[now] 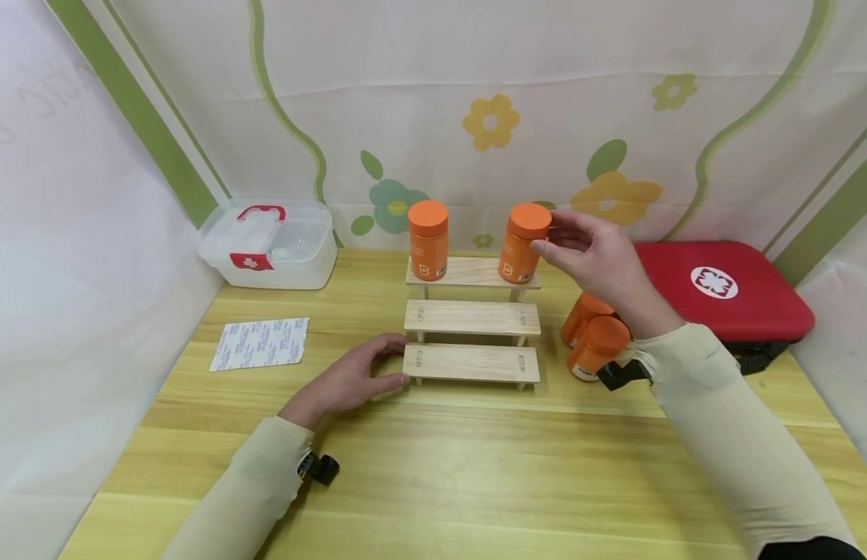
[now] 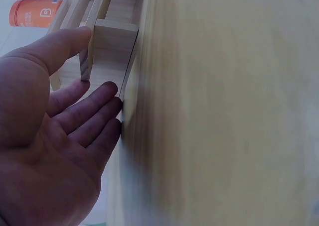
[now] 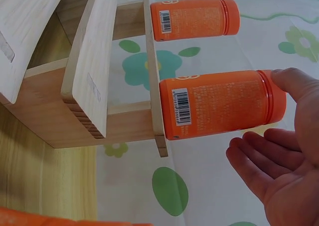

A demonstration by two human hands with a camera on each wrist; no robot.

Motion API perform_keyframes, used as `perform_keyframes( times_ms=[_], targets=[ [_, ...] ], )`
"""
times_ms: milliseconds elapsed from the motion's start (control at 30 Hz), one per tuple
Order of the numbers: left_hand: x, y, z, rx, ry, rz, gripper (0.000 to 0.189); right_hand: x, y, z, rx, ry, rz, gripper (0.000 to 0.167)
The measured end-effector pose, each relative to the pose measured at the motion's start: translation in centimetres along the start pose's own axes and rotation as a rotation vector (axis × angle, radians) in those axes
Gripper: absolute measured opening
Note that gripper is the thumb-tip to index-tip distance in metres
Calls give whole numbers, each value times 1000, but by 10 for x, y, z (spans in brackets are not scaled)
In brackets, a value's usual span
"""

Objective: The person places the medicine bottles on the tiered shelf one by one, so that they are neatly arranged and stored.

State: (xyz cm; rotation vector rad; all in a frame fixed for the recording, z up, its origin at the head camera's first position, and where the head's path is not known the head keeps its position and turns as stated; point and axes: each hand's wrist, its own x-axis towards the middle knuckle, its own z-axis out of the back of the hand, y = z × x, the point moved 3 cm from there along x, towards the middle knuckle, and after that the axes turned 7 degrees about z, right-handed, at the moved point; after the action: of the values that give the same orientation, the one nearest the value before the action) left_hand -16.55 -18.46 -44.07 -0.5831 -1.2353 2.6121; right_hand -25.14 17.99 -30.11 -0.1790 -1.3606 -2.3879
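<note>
A small wooden three-step rack (image 1: 471,363) stands on the table. On its top step are two orange bottles: one bottle (image 1: 428,241) at the left end, the other bottle (image 1: 524,247) at the right end, both upright. My right hand (image 1: 601,253) is beside the right bottle; in the right wrist view the thumb (image 3: 291,82) touches its cap, and the other visible fingers are apart from the bottle. My left hand (image 1: 349,377) holds the left end of the lowest step, thumb (image 2: 75,39) at the front and index finger behind.
Two more orange bottles (image 1: 599,346) stand right of the rack, beneath my right forearm. A red first-aid case (image 1: 720,292) lies behind them. At the back left sits a clear box with a red handle (image 1: 293,253); a printed white sheet (image 1: 260,344) lies before it.
</note>
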Motion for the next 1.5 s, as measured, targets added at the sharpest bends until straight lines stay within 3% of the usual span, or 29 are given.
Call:
perform_keyframes(
  times_ms=[200, 500, 833, 1033, 1500],
  targets=[
    [1, -1, 0, 10, 3, -10, 62, -11, -1, 7, 41, -47, 23, 59],
    [0, -1, 0, 18, 0, -10, 62, -30, 1, 17, -17, -106, 100, 46],
    [0, -1, 0, 17, -4, -9, 64, -56, -5, 31, -54, -159, 155, 43],
    [0, 0, 0, 21, -5, -4, 65, -74, -12, 41, -27, -183, 169, 45],
    [1, 0, -1, 28, -8, -10, 65, -111, -34, 64, -164, -211, 120, 50]
  ],
)
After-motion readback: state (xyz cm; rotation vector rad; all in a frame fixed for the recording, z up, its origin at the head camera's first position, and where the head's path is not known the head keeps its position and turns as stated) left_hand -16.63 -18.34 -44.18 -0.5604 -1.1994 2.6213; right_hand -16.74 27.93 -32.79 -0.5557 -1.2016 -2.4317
